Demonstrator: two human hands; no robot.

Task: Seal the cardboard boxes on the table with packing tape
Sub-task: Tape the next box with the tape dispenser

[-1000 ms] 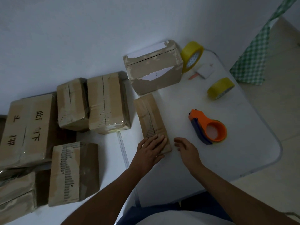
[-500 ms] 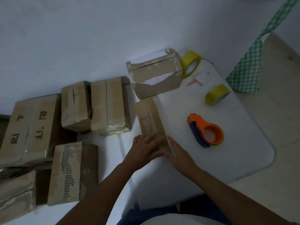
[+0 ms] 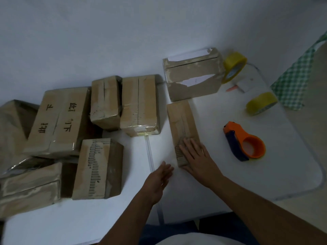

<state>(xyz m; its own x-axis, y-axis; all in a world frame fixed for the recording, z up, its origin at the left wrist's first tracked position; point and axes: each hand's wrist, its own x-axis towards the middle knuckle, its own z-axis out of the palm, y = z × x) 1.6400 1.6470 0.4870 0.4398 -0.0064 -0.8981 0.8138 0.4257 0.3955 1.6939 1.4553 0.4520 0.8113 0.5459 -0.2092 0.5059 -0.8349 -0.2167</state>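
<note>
From the head view, a flat, narrow cardboard box (image 3: 183,128) lies lengthwise on the white surface (image 3: 265,174), near the middle; its brown top is scuffed, and a ragged strip of exposed corrugation runs along its seam toward the near end. The right hand (image 3: 200,156) rests palm down on that near end, fingers (image 3: 190,145) straight and spread toward 11 o'clock, pressing flat and gripping nothing. The left hand (image 3: 159,179) hovers at 8 o'clock from the box's near corner, just beside it but apart, fingers straight and close together, holding nothing. At 3 o'clock from the box, well apart, an orange tape dispenser (image 3: 245,141) with a dark blue blade guard lies on its side. At 12 o'clock stands a taller torn box (image 3: 192,76) with white patches showing. Beside it at 2 o'clock a yellow tape roll (image 3: 233,67) stands on edge, and a second yellow roll (image 3: 261,103) lies nearer the surface's right rim. At 9 to 10 o'clock a cluster of taped boxes (image 3: 138,105) crowds the left side, one printed box (image 3: 58,121) bearing dark characters.
</note>
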